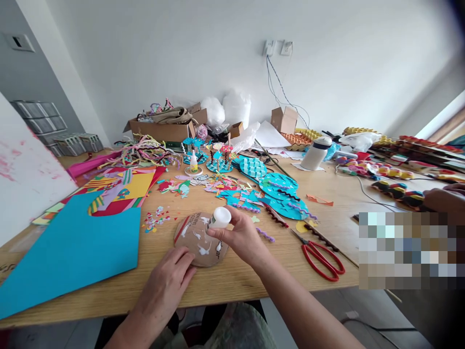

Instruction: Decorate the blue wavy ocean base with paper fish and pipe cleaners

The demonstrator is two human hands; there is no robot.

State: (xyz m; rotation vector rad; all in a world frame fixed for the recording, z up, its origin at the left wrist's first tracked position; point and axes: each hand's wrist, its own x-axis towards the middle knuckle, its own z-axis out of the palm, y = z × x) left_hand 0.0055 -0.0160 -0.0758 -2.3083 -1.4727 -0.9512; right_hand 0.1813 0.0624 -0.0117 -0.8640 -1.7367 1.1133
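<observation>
A round piece of brown cardboard [196, 249] lies on the wooden table near its front edge, with several white glue blobs on it. My right hand [241, 235] grips a small white glue bottle [221, 219] between thumb and fingers, tilted over the cardboard's right part. At the cardboard's lower left edge, my left hand [170, 271] presses with its fingers together, holding the piece. Small paper scraps [156, 220] lie just left of the cardboard.
Red-handled scissors [323, 259] lie to the right. Blue paper [90, 247] covers the left side. Blue scalloped discs [279, 189], a small glue bottle [193, 162] and a white container [315, 154] stand or lie farther back. Another person's hand [445, 198] shows at the right.
</observation>
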